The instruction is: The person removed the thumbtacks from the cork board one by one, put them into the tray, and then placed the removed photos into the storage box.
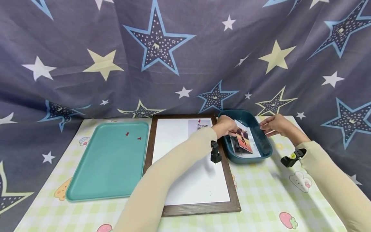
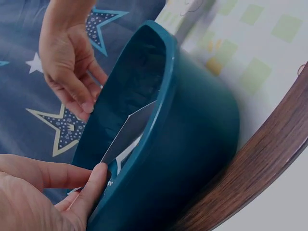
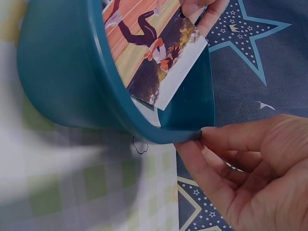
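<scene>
A dark teal plastic basin [image 1: 268,149] stands at the back right, with printed pictures lying in it. My left hand [image 1: 226,125] reaches over its left side and pinches a photo [image 1: 244,141] between thumb and fingers. The right wrist view shows a running figure on this photo [image 3: 154,48], which has a white border. From the left wrist view its plain back [image 2: 127,134] faces me, tilted inside the basin. My right hand [image 1: 276,125] pinches the basin's far right rim, thumb on top. Other prints [image 1: 255,148] under the photo are partly covered.
Left of the basin lies a brown-framed white board [image 1: 203,208]. A pale picture [image 1: 192,127] is fixed near its top with a red push pin [image 1: 199,121]. A teal tray [image 1: 107,164] further left holds two red push pins [image 1: 127,134]. A star-patterned curtain [image 1: 214,58] hangs behind.
</scene>
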Tool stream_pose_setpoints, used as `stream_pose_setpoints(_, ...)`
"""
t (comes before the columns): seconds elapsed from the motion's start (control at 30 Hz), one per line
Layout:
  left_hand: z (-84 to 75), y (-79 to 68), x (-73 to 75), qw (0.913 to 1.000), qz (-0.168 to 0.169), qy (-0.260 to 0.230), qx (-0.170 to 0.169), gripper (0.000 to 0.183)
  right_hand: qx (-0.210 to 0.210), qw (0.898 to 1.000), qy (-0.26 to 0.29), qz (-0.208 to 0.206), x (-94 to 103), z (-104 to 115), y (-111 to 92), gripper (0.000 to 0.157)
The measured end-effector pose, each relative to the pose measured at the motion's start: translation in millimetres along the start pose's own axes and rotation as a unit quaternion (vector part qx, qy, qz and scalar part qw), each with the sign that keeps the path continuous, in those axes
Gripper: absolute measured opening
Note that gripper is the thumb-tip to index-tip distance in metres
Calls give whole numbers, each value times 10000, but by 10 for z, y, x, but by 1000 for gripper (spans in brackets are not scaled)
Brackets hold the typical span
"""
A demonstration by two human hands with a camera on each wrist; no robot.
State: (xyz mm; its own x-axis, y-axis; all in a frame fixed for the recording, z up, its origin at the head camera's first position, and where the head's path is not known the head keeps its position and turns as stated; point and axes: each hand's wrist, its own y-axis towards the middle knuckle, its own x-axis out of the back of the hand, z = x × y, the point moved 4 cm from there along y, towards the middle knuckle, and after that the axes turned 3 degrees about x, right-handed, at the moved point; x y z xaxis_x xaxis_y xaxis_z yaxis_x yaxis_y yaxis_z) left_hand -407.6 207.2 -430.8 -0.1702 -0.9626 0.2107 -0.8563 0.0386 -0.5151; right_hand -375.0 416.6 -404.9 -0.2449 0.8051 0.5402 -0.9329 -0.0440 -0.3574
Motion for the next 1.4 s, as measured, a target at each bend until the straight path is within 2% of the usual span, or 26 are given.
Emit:
stream_pose_setpoints(0.17,-15,-25,-20,9993,-152,347,14,30,10,10000,-15,0,6,9,-7,35)
stream_pose_setpoints(0.27,-11,-20,-37,9991,-97,402,-26,31,30,10000,-46,-8,-1,16,-16,37)
stream_pose_setpoints(0.4,10,-56,-20,9992,366,56,-155,40,20,10000,-60,-45,-11,15,-17,38)
stream_pose_setpoints(0.47,13,-95,6,9974,680,-164,-185,45,10,10000,-60,-70,-17,17,-22,38)
stream_pose_setpoints(0.57,6,-122,31,9938,1074,-248,-144,50,23,9999,-62,-83,-14,17,-29,37)
stream_pose_setpoints(0.73,-20,-102,42,9894,1439,-129,119,57,57,9999,-116,-76,-7,19,-31,37)
stream_pose_setpoints(1.0,-66,-56,41,9812,1837,177,557,55,24,9999,-100,-102,-15,14,-20,38)
stream_pose_setpoints(1.2,-90,-24,35,9675,2325,295,951,60,30,9999,-113,-113,-19,7,-2,39)
stream_pose_setpoints(1.4,-88,-1,32,9616,2456,292,1187,63,37,9998,-137,-111,-18,8,-4,39)
